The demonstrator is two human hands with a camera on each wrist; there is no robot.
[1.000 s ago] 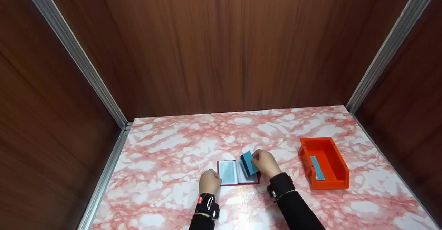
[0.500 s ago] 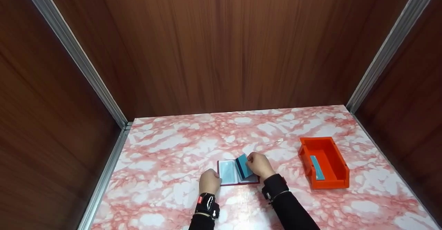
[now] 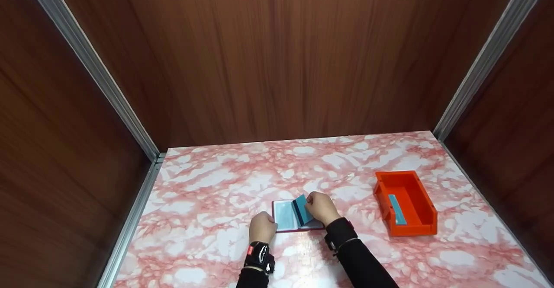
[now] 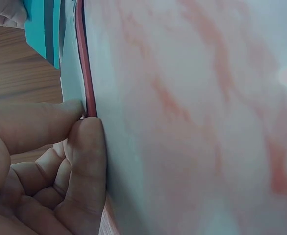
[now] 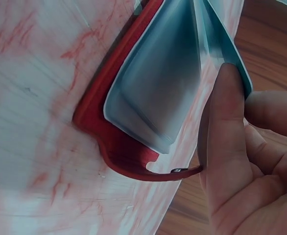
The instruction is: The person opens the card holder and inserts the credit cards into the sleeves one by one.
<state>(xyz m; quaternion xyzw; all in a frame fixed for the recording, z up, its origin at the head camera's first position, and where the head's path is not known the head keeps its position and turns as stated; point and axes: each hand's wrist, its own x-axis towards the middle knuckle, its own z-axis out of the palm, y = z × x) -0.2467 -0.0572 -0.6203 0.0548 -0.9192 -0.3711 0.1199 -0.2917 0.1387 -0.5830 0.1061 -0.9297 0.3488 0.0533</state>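
Observation:
A red card holder [image 3: 285, 216] with clear plastic sleeves lies spread on the table in the head view. My left hand [image 3: 262, 227] pinches its lower left edge between thumb and forefinger, as the left wrist view shows up close. My right hand [image 3: 322, 208] pinches a teal card [image 3: 303, 210] with a dark stripe, tilted over the right-hand page with its striped edge near the fold. Whether that edge is inside a sleeve, I cannot tell. In the right wrist view, a curved red strap [image 5: 133, 171] with a metal snap [image 5: 179, 170] reaches toward my right hand.
An orange bin [image 3: 413, 231] stands to the right on the pink-and-white marbled table [image 3: 216, 175]. Inside it, a teal card [image 3: 397, 210] leans along the left side. Brown wood-grain panels [image 3: 277, 63] enclose the back and both sides.
The teal card has moved left and slightly down with my right hand, from over the right page to the fold. My left hand has stayed on the holder's edge.

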